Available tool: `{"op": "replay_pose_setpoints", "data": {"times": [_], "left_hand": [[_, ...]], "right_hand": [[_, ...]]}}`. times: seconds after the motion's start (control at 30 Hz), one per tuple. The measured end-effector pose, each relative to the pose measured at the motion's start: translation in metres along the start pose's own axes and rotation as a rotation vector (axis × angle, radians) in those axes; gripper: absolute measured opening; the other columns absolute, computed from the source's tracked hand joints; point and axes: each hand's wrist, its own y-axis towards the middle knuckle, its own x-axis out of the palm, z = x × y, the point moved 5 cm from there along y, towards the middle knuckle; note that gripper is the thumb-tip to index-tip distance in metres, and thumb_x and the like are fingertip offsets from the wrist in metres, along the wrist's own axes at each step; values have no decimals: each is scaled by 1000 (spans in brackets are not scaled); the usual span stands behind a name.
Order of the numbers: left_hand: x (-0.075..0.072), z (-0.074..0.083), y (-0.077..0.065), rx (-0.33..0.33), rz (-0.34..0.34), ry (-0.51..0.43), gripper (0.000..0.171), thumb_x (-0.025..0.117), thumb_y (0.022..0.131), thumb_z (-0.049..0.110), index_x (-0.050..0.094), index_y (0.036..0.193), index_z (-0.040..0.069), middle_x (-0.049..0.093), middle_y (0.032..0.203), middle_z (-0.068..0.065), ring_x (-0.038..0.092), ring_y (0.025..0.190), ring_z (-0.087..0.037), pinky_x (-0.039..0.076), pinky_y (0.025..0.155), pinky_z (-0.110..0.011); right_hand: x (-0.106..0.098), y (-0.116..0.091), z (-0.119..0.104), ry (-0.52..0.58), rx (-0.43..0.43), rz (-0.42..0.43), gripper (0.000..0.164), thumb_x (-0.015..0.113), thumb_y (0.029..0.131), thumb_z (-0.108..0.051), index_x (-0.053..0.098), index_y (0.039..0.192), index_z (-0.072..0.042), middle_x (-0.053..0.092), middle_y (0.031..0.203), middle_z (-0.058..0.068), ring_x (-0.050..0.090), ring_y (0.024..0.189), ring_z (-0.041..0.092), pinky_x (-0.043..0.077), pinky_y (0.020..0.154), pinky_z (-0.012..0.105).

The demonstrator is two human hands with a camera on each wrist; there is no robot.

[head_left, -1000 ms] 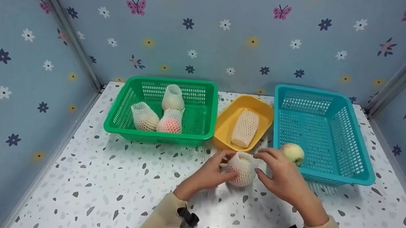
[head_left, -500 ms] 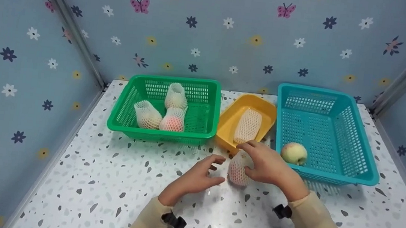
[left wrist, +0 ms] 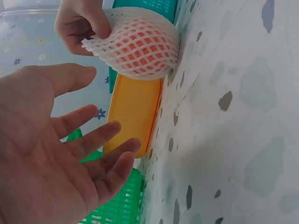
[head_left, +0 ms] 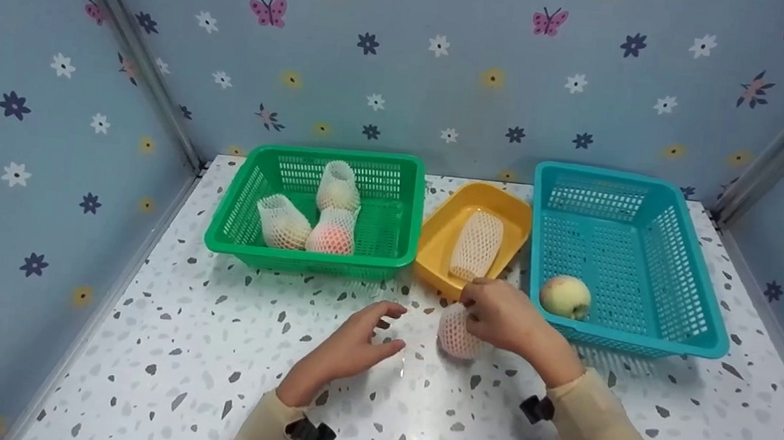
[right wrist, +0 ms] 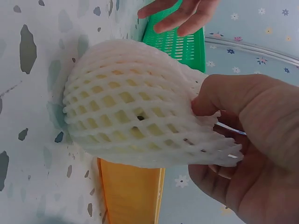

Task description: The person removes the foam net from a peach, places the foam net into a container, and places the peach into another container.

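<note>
An apple in a white foam net point(head_left: 459, 333), red on one side and yellow on the other, stands on the speckled table. My right hand point(head_left: 509, 320) pinches the loose upper end of that net between thumb and fingers, as the right wrist view shows up close. To the left of the netted apple, my left hand point(head_left: 350, 343) hovers with fingers spread, touching nothing. A bare apple point(head_left: 565, 296) lies in the near left corner of the blue basket point(head_left: 701, 296). Inside the yellow tray point(head_left: 432, 272) is an unfilled foam net point(head_left: 477, 245).
At the back left stands a green basket point(head_left: 389, 249) with three netted fruits point(head_left: 332, 232) in its left part. The yellow tray sits between the two baskets, just behind the netted apple. A flowered wall panel point(head_left: 408, 69) closes off the back.
My left hand has let go of the netted apple and drawn back to the left. My right hand has come over it and now pinches the net's top together.
</note>
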Motion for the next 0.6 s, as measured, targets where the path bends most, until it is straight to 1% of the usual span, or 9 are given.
{"op": "replay_pose_setpoints", "data": {"times": [0.13, 0.3, 0.4, 0.6], "left_hand": [[-4, 4, -5, 6, 10, 25, 49, 57, 84, 37, 41, 126, 17, 46, 123, -6, 47, 107, -24, 40, 84, -38], [-6, 8, -5, 21, 27, 4, 44, 58, 84, 32, 44, 123, 20, 48, 120, -4, 48, 105, -25, 41, 83, -40], [-5, 8, -3, 28, 32, -17, 42, 58, 84, 32, 44, 123, 20, 49, 118, -2, 49, 104, -26, 41, 83, -41], [1, 8, 4, 61, 33, -58, 37, 58, 85, 30, 47, 119, 24, 50, 116, 4, 50, 104, -27, 41, 82, -43]], "right_hand": [[-2, -1, -2, 12, -9, 26, 16, 60, 68, -5, 62, 80, -14, 56, 75, -7, 48, 61, 4, 41, 51, 18], [-11, -3, -3, 7, -30, 59, 18, 59, 67, -3, 63, 80, -14, 57, 76, -6, 50, 65, 5, 43, 55, 19], [-18, -5, -2, 0, -38, 78, 19, 60, 65, -3, 62, 80, -15, 57, 77, -7, 51, 68, 6, 44, 57, 20], [-32, -12, -2, -20, -61, 104, 20, 61, 65, -3, 62, 81, -15, 56, 78, -7, 52, 70, 7, 45, 59, 22]]}}
